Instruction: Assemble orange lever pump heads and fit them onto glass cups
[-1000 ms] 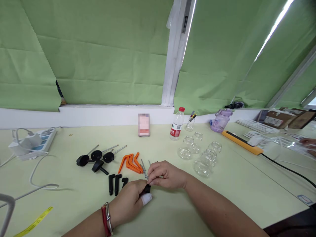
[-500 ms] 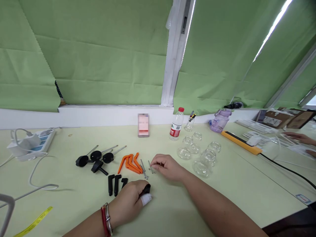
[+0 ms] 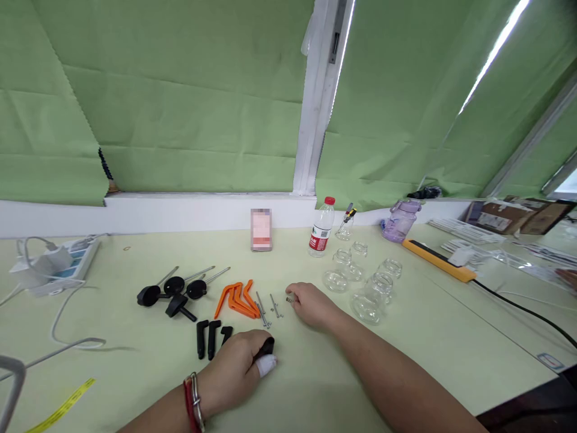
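Note:
My left hand [image 3: 238,367], with a white wrap on the thumb, is closed around a black plastic part [image 3: 269,346]; most of that part is hidden by my fingers. My right hand [image 3: 311,304] is low over the table, its index finger and thumb apart around a small coil spring [image 3: 290,299]. Between my hands and the orange plastic levers [image 3: 238,299] lie thin metal screws [image 3: 262,313] and tiny nuts or similar bits. Black angled handle pieces [image 3: 211,338] rest left of my left hand. Further left are round black parts with metal rods [image 3: 183,288].
Several clear glass jars [image 3: 369,304] stand right of my right arm. Behind them are a red-capped bottle [image 3: 321,228], a jar holding screwdrivers [image 3: 346,225] and a purple bottle [image 3: 401,221]. A phone [image 3: 261,230] leans on the wall. Power strips [image 3: 439,260] and cables lie at both sides.
My right hand has left the black part in my left hand, moving up and right past the screws to the spring. My left hand keeps its hold.

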{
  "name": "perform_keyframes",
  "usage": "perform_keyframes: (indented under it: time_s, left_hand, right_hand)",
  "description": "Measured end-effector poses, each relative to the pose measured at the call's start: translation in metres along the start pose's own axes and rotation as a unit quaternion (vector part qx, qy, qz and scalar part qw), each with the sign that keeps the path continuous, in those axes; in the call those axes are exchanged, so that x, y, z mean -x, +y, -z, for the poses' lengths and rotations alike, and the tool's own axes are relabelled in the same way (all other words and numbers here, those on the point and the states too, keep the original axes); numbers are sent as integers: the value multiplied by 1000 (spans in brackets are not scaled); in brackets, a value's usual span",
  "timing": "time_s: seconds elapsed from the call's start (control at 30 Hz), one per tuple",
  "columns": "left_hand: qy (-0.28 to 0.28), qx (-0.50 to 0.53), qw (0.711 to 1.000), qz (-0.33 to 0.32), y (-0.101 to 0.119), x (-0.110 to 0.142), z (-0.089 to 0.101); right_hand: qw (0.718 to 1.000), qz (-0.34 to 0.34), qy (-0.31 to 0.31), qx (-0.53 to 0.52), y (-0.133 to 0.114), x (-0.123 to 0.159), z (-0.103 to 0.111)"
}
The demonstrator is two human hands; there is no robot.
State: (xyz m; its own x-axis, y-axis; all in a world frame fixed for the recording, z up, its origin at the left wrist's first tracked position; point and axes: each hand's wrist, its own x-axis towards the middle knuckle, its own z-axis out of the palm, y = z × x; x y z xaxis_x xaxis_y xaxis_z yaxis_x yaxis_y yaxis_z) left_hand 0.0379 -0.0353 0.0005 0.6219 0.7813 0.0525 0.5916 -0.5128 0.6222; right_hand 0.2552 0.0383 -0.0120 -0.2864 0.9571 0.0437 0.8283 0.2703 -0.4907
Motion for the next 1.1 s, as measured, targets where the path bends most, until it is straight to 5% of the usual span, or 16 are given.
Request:
perform_keyframes:
  time_s: [0.17, 0.27, 0.4, 0.53, 1.1]
  left_hand:
    - [0, -3, 1000, 0, 1, 0, 0]
    - [4, -7, 1000, -4, 1, 1, 0]
    - [4, -8, 1000, -5, -1, 1, -2]
    - [5, -8, 1000, -4, -4, 1, -3]
    - [7, 0, 1000, 3, -2, -1, -2]
  right_hand:
    - [1000, 15, 23, -15, -5, 2, 5]
    - [989, 61, 35, -131, -15, 6, 7]
    - [920, 141, -36, -364, -30, 16, 8]
    - [872, 167, -132, -441, -39, 25, 9]
    - [872, 188, -160, -423, -41, 27, 6]
